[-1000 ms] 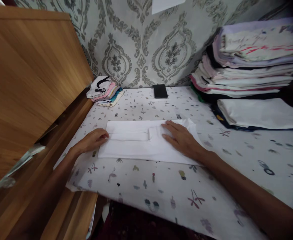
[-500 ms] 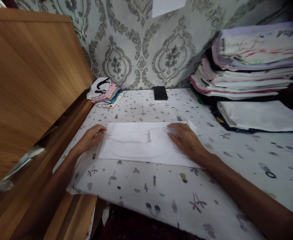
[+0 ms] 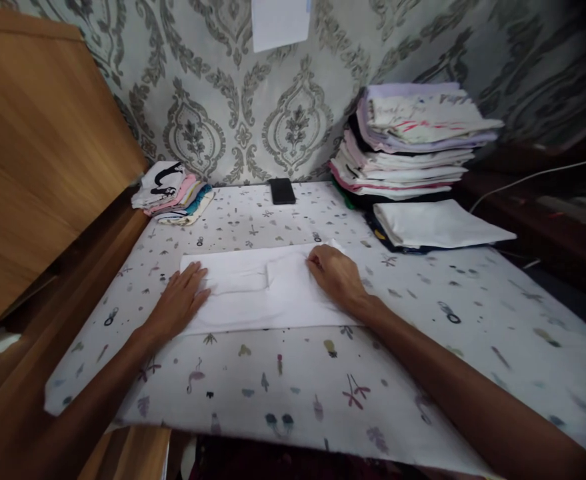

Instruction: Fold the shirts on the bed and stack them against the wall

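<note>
A white folded garment lies as a long flat strip on the patterned cloth, with a sleeve-like piece folded lengthwise on top. My left hand rests flat on its left end, fingers stretched out. At the right part, my right hand is closed, fingers curled down at the fabric near the far edge. The fingertips of that hand are partly hidden, but they seem to pinch the cloth.
A tall stack of folded clothes stands at the back right, with a folded white piece in front. Back left is a smaller clothes pile. A black flat object lies by the wall. A wooden panel rises on the left.
The view has swung to the right. My left hand has gone from the garment's left edge to lying flat on it. My right hand's fingers have curled in from a spread position.
</note>
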A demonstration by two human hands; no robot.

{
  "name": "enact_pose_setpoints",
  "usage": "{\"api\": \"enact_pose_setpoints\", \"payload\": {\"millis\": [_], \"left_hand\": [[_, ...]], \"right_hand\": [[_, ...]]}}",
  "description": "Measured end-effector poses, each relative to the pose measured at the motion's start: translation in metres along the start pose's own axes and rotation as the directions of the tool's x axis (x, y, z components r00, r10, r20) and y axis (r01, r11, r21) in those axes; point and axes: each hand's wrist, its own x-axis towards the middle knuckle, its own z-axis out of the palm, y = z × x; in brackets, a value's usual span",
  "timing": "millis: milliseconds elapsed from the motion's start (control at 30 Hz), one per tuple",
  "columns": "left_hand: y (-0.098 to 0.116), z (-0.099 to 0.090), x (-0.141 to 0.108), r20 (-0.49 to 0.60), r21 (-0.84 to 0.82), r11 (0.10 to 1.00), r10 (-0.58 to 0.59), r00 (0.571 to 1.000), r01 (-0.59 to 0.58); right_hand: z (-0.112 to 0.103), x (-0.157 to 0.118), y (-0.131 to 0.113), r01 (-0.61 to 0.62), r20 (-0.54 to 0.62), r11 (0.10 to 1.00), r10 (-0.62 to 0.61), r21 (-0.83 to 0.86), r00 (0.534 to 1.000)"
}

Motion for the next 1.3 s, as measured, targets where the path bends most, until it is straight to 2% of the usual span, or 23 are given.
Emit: {"api": "enact_pose_setpoints", "payload": {"millis": [167, 233, 333, 400, 467, 567, 700, 867, 967, 1067, 1133, 1167, 1233, 1300], "left_hand": [[0.000, -0.003, -0.001, -0.012, -0.008, 1.000, -0.005, 1.000, 0.005], [0.000, -0.003, -0.002, -0.014, -0.013, 1.000, 0.000, 1.000, 0.000], [-0.001, -0.001, -0.003, -0.043, 0.001, 0.999, 0.034, 0.998, -0.034], [-0.004, 0.002, -0.003, -0.056, 0.024, 0.997, 0.079, 0.995, -0.078], [-0.009, 0.006, -0.002, -0.050, 0.044, 0.992, 0.122, 0.991, -0.120], [-0.015, 0.012, 0.001, -0.049, 0.060, 0.986, 0.161, 0.986, -0.158], [-0.016, 0.015, 0.002, -0.052, 0.057, 0.983, 0.177, 0.983, -0.174], [-0.017, 0.010, 0.003, 0.001, 0.023, 0.997, 0.071, 0.997, -0.071], [-0.026, 0.000, 0.009, -0.038, -0.058, 0.998, -0.013, 0.999, 0.011], [-0.039, -0.015, 0.025, -0.123, -0.180, 0.982, -0.082, 0.989, 0.059], [-0.048, -0.024, 0.043, -0.140, -0.232, 0.966, -0.145, 0.979, 0.110], [-0.052, -0.028, 0.052, -0.116, -0.246, 0.957, -0.187, 0.976, 0.154], [-0.059, -0.033, 0.070, -0.039, -0.252, 0.941, -0.244, 0.969, 0.227], [-0.064, -0.036, 0.083, 0.020, -0.260, 0.929, -0.267, 0.963, 0.263]], "right_hand": [[-0.006, 0.001, -0.003, -0.043, 0.042, 0.998, 0.045, -0.042, 0.998], [-0.007, -0.002, -0.007, -0.015, 0.013, 0.999, 0.015, -0.035, 1.000], [-0.008, -0.015, -0.020, 0.143, -0.038, 0.990, -0.142, 0.001, 0.989], [-0.006, -0.028, -0.030, 0.264, 0.019, 0.964, -0.264, 0.018, 0.964], [-0.002, -0.041, -0.036, 0.320, 0.118, 0.947, -0.319, 0.014, 0.940], [0.001, -0.056, -0.032, 0.275, 0.209, 0.961, -0.265, -0.022, 0.941], [-0.003, -0.066, -0.014, 0.201, 0.201, 0.978, -0.185, -0.064, 0.962], [-0.009, -0.073, 0.006, 0.144, 0.186, 0.985, -0.125, -0.093, 0.975], [-0.012, -0.073, 0.003, 0.149, 0.118, 0.985, -0.139, -0.083, 0.983], [-0.016, -0.068, -0.029, 0.245, 0.029, 0.969, -0.245, -0.015, 0.969], [-0.016, -0.062, -0.066, 0.348, 0.048, 0.935, -0.351, 0.075, 0.935], [-0.014, -0.059, -0.088, 0.407, 0.085, 0.905, -0.418, 0.123, 0.904], [-0.007, -0.054, -0.132, 0.546, 0.171, 0.817, -0.574, 0.185, 0.801], [0.005, -0.048, -0.172, 0.662, 0.204, 0.726, -0.687, 0.183, 0.697]]}}
